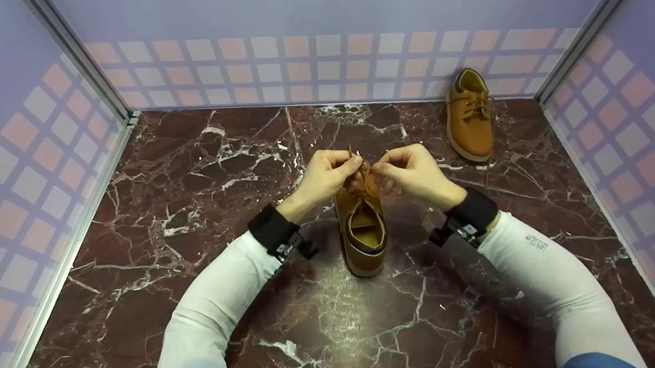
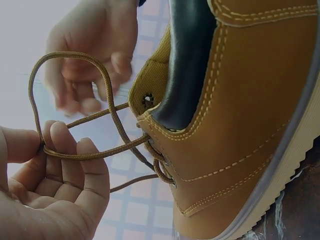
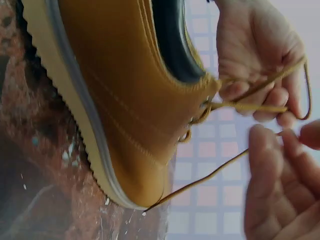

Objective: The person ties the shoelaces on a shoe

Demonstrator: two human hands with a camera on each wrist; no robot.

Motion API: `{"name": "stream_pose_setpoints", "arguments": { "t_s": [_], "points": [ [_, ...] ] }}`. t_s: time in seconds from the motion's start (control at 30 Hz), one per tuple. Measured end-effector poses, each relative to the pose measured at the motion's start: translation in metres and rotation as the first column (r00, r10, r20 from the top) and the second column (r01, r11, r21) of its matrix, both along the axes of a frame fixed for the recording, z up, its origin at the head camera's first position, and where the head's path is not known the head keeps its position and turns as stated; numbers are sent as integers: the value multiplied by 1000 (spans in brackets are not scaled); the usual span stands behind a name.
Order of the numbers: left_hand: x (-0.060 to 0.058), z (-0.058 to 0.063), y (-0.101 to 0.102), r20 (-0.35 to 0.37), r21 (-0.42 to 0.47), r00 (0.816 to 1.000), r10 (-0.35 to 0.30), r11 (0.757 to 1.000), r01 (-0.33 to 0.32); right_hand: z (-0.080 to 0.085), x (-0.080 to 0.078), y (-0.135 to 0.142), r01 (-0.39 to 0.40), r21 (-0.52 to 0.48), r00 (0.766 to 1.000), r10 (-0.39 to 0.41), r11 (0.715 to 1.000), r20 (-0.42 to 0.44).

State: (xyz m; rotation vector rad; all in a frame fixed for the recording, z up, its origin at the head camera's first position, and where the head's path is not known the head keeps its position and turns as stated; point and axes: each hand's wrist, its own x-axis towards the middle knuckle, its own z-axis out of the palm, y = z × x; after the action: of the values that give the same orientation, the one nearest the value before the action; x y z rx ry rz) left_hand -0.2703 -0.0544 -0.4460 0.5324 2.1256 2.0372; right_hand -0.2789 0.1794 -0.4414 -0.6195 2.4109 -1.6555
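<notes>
Laces threaded, loop formed; bow apparently unfinished.
The shoe (image 1: 364,261) stands mid-desk (image 1: 291,334), toe towards the far edge; its mate (image 1: 470,132) sits near the far right corner. Left hand (image 1: 324,175) pinches the lace (image 2: 70,53); right hand (image 1: 415,173) is close beside, its grip unclear. Tying seems left.

Near shoe (image 1: 365,264): smooth, leather-like upper (image 2: 260,90) with a low sheen and raised thread stitching (image 2: 220,173); collar (image 2: 186,65), smooth and glossier; tongue (image 2: 152,82), coarsely woven cloth; sole (image 2: 294,159), rubbery-looking, matt, with a ridged edge. Lace (image 2: 75,54): braided textile cord. Far shoe (image 1: 470,132): likewise smooth and leather-like. Bench (image 1: 336,331): polished, marble-like, glossy where it reflects light. Wall panels (image 1: 339,7): smooth, softly satin. Corner posts (image 1: 78,54): dull metal. The 2 sleeves (image 1: 212,305) are lightly creased cloth; the 2 wristbands (image 1: 270,226), matt fabric.
</notes>
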Motion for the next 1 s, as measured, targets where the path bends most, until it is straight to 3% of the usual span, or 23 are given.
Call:
{"name": "stream_pose_setpoints", "arguments": {
  "t_s": [0.2,0.37,0.67,1.0],
  "points": [
    [2,1,1,-9,11,1000,-10,1000,10,-1,-19,-9,-57,200,986,24,978,162],
    [3,2,1,-13,8,1000,-20,1000,20,-2,-29,-16,-123,336,968,37,934,250],
    [4,0,1,4,7,1000,-23,1000,23,-5,-38,-18,-222,358,938,98,907,332],
    [5,0,2,19,6,1000,-21,1000,21,-6,-37,-15,-237,365,936,111,901,334]
  ]
}}
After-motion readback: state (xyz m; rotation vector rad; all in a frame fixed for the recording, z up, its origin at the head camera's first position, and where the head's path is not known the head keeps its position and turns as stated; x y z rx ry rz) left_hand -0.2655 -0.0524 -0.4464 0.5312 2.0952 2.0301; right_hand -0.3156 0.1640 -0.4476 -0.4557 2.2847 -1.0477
